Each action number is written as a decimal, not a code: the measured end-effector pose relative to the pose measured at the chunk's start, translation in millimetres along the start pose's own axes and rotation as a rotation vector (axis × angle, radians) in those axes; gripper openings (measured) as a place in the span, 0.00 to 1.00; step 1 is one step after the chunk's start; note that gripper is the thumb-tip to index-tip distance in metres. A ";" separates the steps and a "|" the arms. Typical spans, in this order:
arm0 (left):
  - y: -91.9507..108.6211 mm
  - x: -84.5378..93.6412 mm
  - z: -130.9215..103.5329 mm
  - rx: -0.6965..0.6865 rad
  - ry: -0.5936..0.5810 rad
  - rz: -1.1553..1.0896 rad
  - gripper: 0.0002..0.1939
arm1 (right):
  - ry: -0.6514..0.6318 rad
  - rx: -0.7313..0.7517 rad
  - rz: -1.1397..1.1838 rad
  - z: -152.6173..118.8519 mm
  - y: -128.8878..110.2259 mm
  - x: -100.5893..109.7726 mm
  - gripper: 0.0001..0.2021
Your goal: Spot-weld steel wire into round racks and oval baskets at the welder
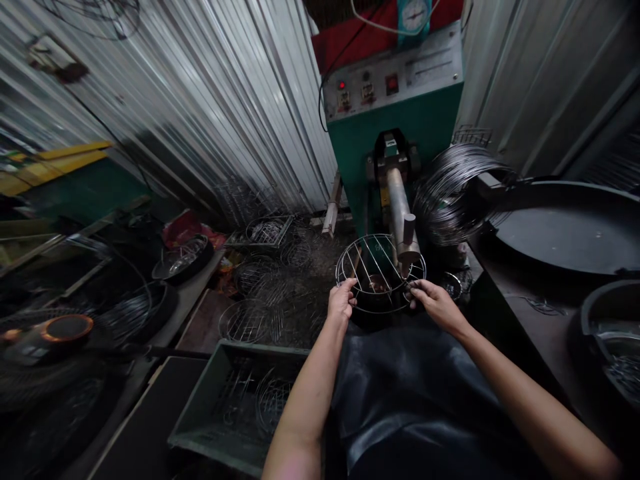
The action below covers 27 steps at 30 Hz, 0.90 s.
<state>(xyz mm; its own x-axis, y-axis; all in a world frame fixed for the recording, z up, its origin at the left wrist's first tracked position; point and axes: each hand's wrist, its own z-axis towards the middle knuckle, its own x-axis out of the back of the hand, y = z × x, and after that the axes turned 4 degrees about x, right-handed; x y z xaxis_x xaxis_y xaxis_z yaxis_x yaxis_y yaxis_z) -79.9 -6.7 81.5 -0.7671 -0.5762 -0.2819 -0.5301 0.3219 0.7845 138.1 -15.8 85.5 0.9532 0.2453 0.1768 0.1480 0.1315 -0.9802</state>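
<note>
A round wire rack [379, 273] with parallel cross wires is held up in front of a green machine [350, 150]. My left hand [343, 300] is closed on its near left rim. On the near right, my right hand [425, 297] pinches the rim or a wire there; which of the two is too small to tell. The rack's right part lies at the tip of the machine's metal arm [400, 207], under a short upright cylinder. Whether the tip touches the wires cannot be made out.
A coil of wire [457, 193] hangs right of the machine arm, beside a large black pan [560, 227]. Wire racks lie on the floor at the left. A green crate [200, 417] with wire pieces stands near my left forearm. A dark tub [595, 313] is at the far right.
</note>
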 end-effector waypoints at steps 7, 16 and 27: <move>2.0 -4.6 0.2 0.007 0.022 0.009 0.16 | 0.020 -0.005 -0.015 5.0 5.3 0.0 0.12; 4.6 -4.8 4.1 0.034 0.068 0.061 0.15 | 0.017 -0.035 0.071 4.0 0.2 -0.5 0.14; 7.0 -10.1 -3.8 0.065 0.065 0.051 0.16 | 0.020 0.033 -0.054 2.8 -7.3 3.3 0.16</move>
<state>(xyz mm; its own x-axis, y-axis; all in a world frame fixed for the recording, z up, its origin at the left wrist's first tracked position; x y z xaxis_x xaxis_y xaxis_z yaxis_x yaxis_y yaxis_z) -74.5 -1.5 91.9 -0.7698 -0.6048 -0.2042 -0.5147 0.3989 0.7589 139.4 -13.2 93.4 0.9492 0.2179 0.2269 0.1906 0.1754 -0.9659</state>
